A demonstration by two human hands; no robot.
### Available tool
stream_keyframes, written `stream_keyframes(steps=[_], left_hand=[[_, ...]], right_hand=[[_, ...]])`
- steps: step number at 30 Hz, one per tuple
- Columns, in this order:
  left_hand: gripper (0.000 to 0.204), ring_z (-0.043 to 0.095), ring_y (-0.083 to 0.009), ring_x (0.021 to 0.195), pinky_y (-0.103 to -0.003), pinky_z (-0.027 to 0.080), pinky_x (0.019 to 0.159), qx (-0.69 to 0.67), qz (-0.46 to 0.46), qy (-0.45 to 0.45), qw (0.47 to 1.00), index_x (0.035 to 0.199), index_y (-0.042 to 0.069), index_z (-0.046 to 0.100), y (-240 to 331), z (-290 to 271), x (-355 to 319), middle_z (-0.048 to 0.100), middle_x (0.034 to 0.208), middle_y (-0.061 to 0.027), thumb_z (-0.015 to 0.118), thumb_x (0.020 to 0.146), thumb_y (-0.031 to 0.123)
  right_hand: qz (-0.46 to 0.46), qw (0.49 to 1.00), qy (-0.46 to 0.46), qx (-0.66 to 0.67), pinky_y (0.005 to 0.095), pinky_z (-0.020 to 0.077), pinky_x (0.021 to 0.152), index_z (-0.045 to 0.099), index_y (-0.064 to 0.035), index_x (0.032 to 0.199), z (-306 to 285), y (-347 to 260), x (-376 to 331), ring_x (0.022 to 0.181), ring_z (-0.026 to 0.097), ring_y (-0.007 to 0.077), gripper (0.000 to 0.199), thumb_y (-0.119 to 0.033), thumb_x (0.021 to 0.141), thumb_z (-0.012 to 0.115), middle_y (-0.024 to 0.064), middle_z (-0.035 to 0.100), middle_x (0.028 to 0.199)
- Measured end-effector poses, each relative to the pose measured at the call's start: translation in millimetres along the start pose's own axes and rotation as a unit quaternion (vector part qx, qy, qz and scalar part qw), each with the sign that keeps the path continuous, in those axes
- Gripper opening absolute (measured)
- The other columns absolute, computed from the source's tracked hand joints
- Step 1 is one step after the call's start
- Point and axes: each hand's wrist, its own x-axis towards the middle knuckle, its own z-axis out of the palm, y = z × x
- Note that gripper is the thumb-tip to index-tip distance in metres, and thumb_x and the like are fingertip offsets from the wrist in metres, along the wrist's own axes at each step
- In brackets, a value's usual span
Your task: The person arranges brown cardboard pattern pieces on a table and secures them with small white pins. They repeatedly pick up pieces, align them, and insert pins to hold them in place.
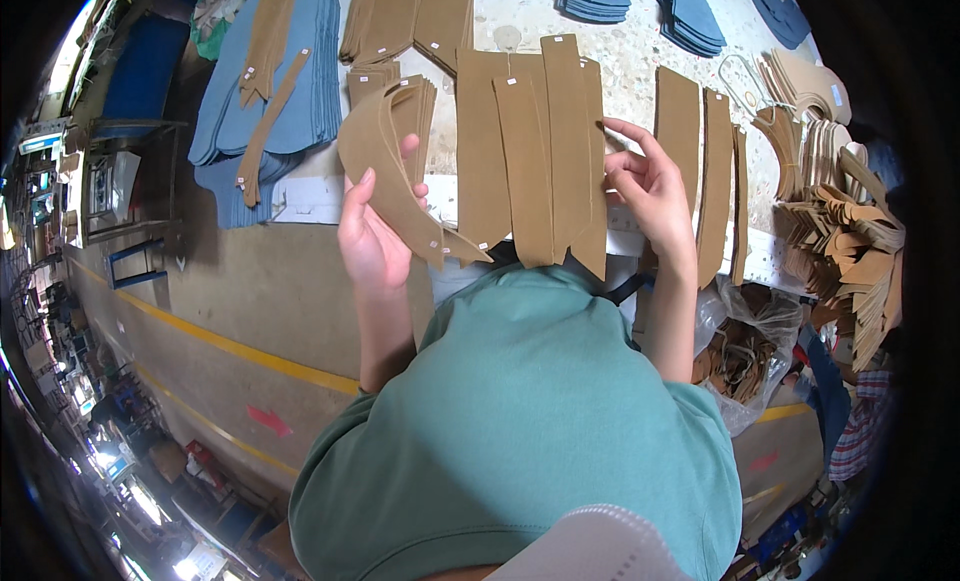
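My left hand (375, 236) holds a few long brown cut pieces (365, 151), bent over in a curve, with small white tags at their lower ends. Before me, several flat brown panels (482, 151) lie overlapping, their lower ends reaching over the table's near edge. My right hand (650, 186) is at the right side of the rightmost strip (592, 161). Its index finger stretches out to that edge while the other fingers bend, and nothing shows in its grasp. Small white tags mark the tops of several panels.
Blue cut panels (310, 71) are stacked at the left, with more blue stacks (592, 1) at the back. Narrow brown strips (714, 181) lie right of my hand. Bundled pieces (850, 241) crowd the right end, above a clear plastic bag (740, 351) of brown scraps.
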Motion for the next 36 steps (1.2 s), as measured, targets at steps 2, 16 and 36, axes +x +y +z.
stream_keyframes(steps=[2,16,36], left_hand=[[0.047,0.064,-0.0196,0.088,-0.032,0.055,0.078,-0.004,0.003,0.009,1.0,0.143,0.008,0.035,0.8,-1.2,0.3,0.055,0.131,-0.022,0.044,0.099,0.023],[0.046,0.066,-0.0207,0.084,-0.032,0.057,0.074,-0.011,-0.012,0.014,1.0,0.141,0.007,0.039,-1.0,-9.2,-2.4,0.058,0.128,-0.0197,0.046,0.099,0.025],[0.045,0.064,-0.0233,0.092,-0.034,0.056,0.079,-0.048,-0.005,-0.049,0.998,0.146,0.009,0.029,18.4,-4.8,-6.2,0.055,0.129,-0.0235,0.037,0.103,0.019]], right_hand=[[-0.001,1.0,0.003,-0.012,0.0227,0.0532,0.068,0.053,-0.0071,0.134,-0.4,-0.2,1.5,0.073,0.062,0.0051,0.045,0.003,0.09,0.057,0.0005,0.065,0.083],[-0.09,0.971,0.11,-0.193,0.0291,0.0513,0.064,0.057,-0.0131,0.128,22.4,-6.4,-2.5,0.064,0.06,0.0097,0.05,-0.002,0.079,0.061,0.0036,0.06,0.073],[-0.03,0.995,0.012,0.094,0.0195,0.0502,0.061,0.062,0.0059,0.121,-43.2,-55.8,-61.6,0.077,0.063,0.0108,0.039,-0.003,0.085,0.049,0.0102,0.065,0.107]])
